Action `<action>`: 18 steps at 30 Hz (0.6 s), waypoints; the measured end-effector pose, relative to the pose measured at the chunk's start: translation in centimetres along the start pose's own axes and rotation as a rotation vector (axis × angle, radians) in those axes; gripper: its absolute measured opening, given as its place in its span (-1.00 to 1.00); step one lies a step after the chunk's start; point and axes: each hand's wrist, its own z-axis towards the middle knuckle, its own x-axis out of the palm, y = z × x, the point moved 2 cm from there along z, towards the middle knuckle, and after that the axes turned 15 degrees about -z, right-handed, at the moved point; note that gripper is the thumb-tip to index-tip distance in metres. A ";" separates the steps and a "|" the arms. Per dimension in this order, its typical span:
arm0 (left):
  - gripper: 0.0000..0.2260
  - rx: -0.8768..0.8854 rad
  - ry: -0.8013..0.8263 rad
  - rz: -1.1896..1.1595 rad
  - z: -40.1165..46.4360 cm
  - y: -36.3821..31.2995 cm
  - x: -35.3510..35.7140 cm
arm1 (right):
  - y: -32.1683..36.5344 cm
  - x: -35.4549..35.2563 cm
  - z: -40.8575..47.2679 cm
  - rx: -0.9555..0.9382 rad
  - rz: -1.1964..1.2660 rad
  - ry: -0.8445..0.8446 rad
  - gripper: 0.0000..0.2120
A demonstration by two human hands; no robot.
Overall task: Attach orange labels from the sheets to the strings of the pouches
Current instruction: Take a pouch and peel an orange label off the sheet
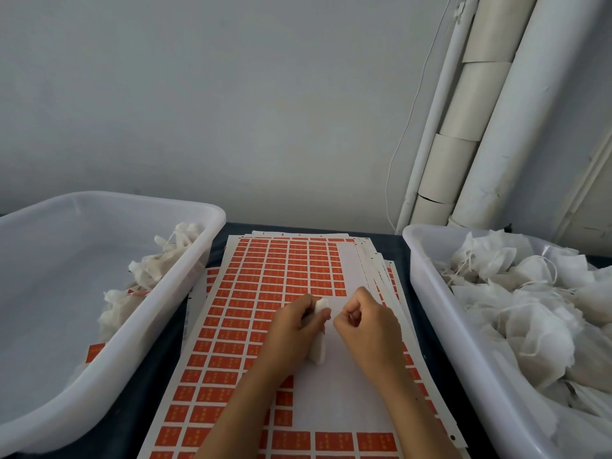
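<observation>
Pouch [320, 329] | gripped by left hand [296, 321] | right hand [366, 321] fingers curled, perhaps pinching string

A dark blue table [395, 241] carries a stack of label sheets [251, 313] in the middle, a translucent white tub [109, 329] touching its left edge, and a second white tub [440, 313] just beside its right edge.

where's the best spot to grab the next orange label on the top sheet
Probably a corner of the label at the edge of the peeled white strip on the top sheet, coming from that bare side. Its edge is exposed there, so a fingernail can likely lift it. The left hand grips a pouch.
</observation>
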 end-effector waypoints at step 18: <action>-0.83 -0.074 -0.041 -0.022 -0.1 0.2 -0.6 | -0.9 0.2 0.3 0.146 0.078 -0.014 -0.82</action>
